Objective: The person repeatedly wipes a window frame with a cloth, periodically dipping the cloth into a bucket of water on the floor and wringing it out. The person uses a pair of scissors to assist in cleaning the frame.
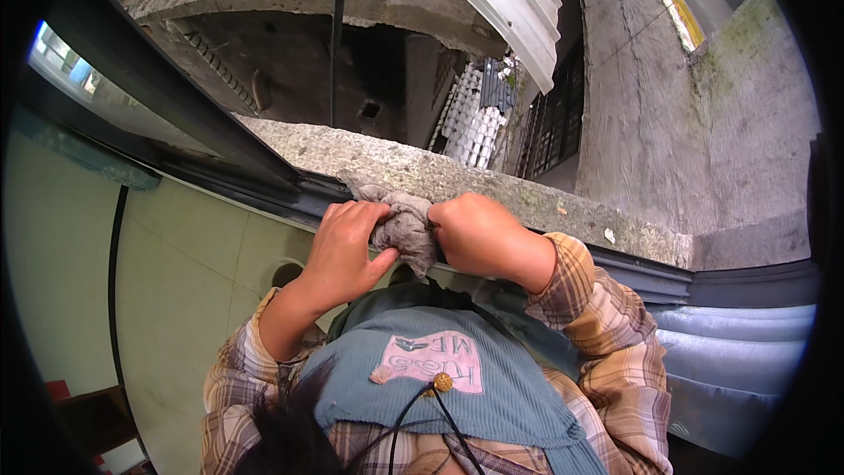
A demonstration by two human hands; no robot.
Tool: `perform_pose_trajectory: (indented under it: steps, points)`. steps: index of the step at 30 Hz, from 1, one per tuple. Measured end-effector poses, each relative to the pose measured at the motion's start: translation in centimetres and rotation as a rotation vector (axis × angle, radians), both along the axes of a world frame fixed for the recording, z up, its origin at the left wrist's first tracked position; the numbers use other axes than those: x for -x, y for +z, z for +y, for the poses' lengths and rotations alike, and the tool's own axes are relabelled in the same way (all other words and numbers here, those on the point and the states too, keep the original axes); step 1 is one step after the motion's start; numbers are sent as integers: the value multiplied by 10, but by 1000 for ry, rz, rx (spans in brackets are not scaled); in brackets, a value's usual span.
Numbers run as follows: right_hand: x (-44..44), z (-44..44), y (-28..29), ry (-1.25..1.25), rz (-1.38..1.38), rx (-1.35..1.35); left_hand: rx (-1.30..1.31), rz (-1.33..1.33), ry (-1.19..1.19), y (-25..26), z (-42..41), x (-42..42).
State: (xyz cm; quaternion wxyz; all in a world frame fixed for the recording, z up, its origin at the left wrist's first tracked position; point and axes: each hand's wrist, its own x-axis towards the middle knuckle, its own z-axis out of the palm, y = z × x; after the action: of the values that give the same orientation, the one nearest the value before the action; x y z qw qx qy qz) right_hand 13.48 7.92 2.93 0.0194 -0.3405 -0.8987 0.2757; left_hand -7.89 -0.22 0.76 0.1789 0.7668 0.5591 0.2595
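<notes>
A bunched grey-brown cloth [405,227] lies over the dark metal track of a sliding window [639,272]. My left hand [349,244] grips the cloth's left side, with the thumb toward me and the fingers over the top. On the right, my right hand [478,234] is closed around the other side of the cloth, its knuckles up. The rough concrete outer ledge [369,155] runs just beyond both hands. What the cloth covers of the track is hidden beneath it.
A dark-framed window sash [191,92] stands at the left. Beyond the ledge is a drop, with a corrugated white sheet [508,0] overhead and a concrete wall [646,112] at right. Light-blue folded fabric [732,349] hangs indoors at right, above the tiled floor's [178,264] level.
</notes>
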Motion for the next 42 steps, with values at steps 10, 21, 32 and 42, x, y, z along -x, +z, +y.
perform_pose_trajectory:
  steps: [10,21,32,42]
  points:
    - [-5,3,-7,9,87,1,-359,99,92,31,26,2]
    - [-7,2,4,12,24,-8,8,96,-24,11,9,16]
    - [-3,1,1,-27,-35,69,112,-68,-66,9,10,2]
    - [9,14,-23,21,239,119,120,-222,68,-9,10,0]
